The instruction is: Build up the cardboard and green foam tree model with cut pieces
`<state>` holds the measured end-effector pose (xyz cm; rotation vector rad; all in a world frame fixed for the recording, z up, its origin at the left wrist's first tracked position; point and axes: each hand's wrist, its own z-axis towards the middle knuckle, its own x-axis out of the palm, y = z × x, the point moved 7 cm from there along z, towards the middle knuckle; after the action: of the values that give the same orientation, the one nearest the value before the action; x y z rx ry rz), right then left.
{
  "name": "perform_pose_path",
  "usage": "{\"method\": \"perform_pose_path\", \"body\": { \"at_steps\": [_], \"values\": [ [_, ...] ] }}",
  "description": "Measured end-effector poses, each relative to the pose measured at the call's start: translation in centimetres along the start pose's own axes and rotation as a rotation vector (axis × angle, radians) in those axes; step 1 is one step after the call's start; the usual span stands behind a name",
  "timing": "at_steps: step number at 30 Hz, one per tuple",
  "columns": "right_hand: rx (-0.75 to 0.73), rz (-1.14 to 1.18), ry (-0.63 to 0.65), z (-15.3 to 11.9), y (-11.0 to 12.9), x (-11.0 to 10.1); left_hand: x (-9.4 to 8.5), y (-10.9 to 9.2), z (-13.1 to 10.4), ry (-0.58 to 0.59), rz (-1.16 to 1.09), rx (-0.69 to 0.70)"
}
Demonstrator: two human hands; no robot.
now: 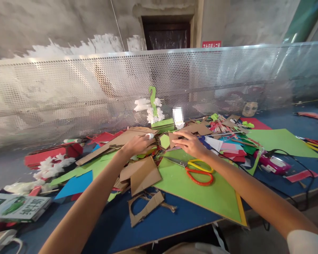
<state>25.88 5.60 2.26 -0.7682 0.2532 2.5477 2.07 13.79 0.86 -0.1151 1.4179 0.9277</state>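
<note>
My left hand (pixel 140 144) is over the paper and cardboard scraps, its fingers bent together. A small white piece (pixel 149 135) shows at its fingers; whether they grip it or anything else is hidden. My right hand (pixel 189 144) reaches in from the other side with fingers stretched and apart, beside a brown cardboard piece (pixel 172 138). Between the hands lies a light green hexagon-like piece (pixel 164 141). Scissors (pixel 200 171) with one yellow and one orange handle rest below my right hand on a large green sheet (pixel 196 197).
Behind the scraps stand a perforated metal screen (pixel 108 84) and a green curled paper figure (pixel 153 100) with white tufts. A magenta device (pixel 275 164) with a black cord is at the right. A milk carton (pixel 19 208) lies at the left on the blue table (pixel 103 229).
</note>
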Motion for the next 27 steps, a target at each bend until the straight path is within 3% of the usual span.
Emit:
{"method": "perform_pose_path", "body": {
  "at_steps": [9,18,27],
  "values": [
    [0.031,0.028,0.026,-0.31,-0.34,0.48,0.13,-0.05,-0.07,0.012,0.005,-0.002],
    [0.048,0.113,-0.065,-0.34,-0.03,0.37,0.13,-0.15,-0.10,0.002,-0.007,-0.018],
    [0.088,0.159,-0.026,-0.52,-0.75,0.81,0.21,-0.18,-0.06,0.023,-0.008,-0.018]
  ]
}}
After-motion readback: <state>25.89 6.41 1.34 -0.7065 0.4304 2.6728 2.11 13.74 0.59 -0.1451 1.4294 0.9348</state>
